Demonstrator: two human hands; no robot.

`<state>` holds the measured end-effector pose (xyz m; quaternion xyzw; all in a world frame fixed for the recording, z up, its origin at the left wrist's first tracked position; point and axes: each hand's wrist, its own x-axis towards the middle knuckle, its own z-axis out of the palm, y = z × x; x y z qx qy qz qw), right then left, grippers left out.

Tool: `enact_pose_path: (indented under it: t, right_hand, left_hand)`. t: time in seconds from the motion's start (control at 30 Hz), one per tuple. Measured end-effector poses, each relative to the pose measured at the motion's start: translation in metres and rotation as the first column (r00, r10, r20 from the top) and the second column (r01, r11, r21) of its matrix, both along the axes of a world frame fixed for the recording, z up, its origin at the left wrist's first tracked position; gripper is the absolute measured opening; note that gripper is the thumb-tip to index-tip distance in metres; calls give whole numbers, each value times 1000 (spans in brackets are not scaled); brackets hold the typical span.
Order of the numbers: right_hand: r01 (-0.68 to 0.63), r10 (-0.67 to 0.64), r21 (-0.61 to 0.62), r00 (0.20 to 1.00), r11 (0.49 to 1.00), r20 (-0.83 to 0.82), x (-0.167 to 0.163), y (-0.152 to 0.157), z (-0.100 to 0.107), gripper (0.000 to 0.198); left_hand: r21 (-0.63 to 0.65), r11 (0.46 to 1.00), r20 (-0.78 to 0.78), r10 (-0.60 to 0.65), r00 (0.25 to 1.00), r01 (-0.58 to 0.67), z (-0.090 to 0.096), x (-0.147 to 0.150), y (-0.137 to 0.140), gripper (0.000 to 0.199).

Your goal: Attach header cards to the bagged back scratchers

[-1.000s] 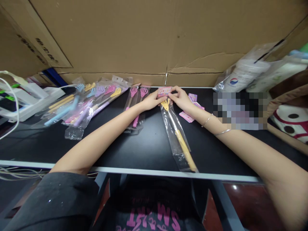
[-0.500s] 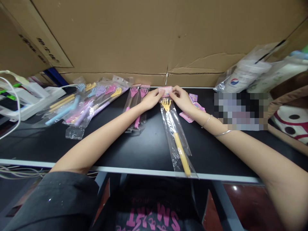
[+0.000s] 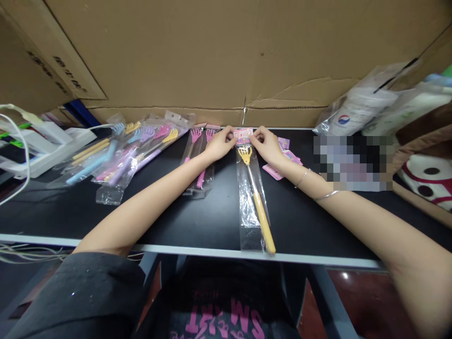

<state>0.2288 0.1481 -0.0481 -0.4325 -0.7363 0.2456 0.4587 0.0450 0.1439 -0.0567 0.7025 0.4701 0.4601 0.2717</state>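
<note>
Hands (image 3: 221,145) pinch the pink card (image 3: 243,136) near the far edge of the desk (image 3: 208,216).

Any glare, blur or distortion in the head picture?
Head view: bright glare streaks the clear bag; dull sheen on the table; the label's print too soft to read; a pixelated patch at right; wide-angle stretch toward the edges.

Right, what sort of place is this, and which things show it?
Probably a small packing workstation: bagged claw-headed sticks and loose pink cards lie on a black desk, with brown cardboard behind.
</note>
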Motion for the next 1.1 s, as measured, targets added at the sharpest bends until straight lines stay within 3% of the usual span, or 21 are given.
enact_pose_path:
  t: [0.23, 0.63, 1.1]
  right_hand:
    - [-19, 17, -27, 999, 999, -39, -1, -1, 1, 17]
    - [-42, 42, -1, 997, 999, -57, 0, 0, -1, 24]
    - [-65, 62, -46, 996, 997, -61, -1, 3, -1, 15]
  left_hand:
    - [21, 1000, 59, 6, 998, -7, 1, 1, -1, 23]
    - [77, 995, 81, 55, 995, -61, 1, 1, -2, 26]
    - [41, 997, 90, 60, 994, -64, -1, 1, 2, 13]
